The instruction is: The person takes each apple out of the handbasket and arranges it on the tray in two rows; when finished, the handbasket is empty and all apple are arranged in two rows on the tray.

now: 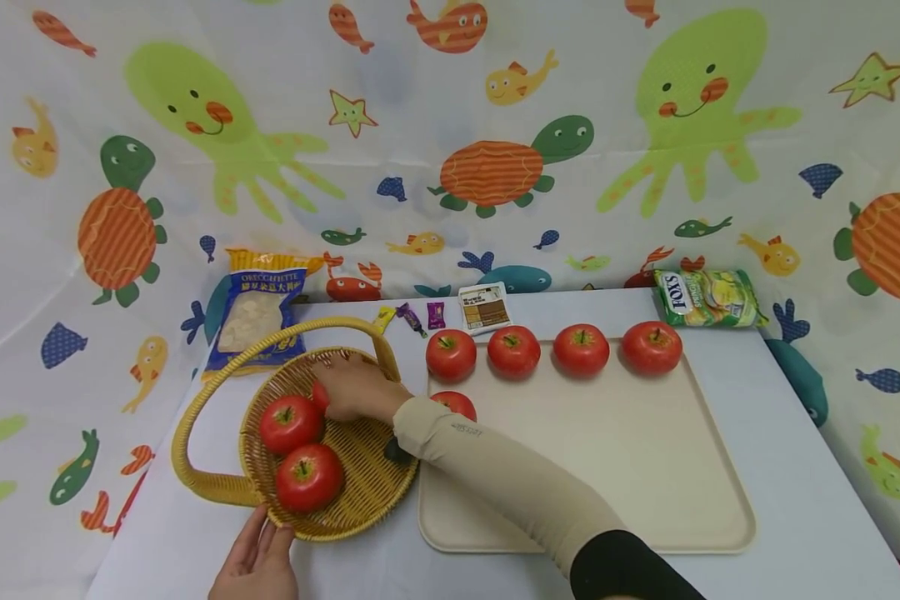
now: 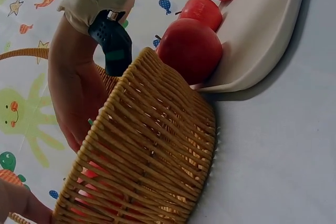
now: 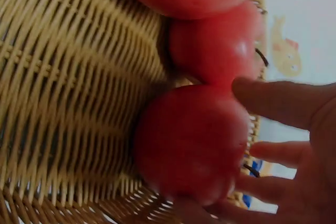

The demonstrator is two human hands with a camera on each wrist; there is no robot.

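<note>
A woven basket (image 1: 371,467) with a tall handle stands at the left of the table. Inside it, my right hand (image 1: 356,387) holds a red apple (image 3: 189,145), thumb and fingers around its side and top; from the head view this apple is mostly hidden beneath the hand. Two more apples lie in the basket, a far one (image 1: 291,425) and a near one (image 1: 309,477). At the basket's near left rim, my left hand (image 1: 258,558) touches the outside with its fingers fairly straight.
A beige tray (image 1: 585,467) sits right of the basket, with several apples along its far and left edges. Behind are a pasta bag (image 1: 255,308), small wrapped candies (image 1: 412,318), a brown-and-white packet (image 1: 484,307) and a green snack bag (image 1: 708,298). A patterned cloth hangs behind.
</note>
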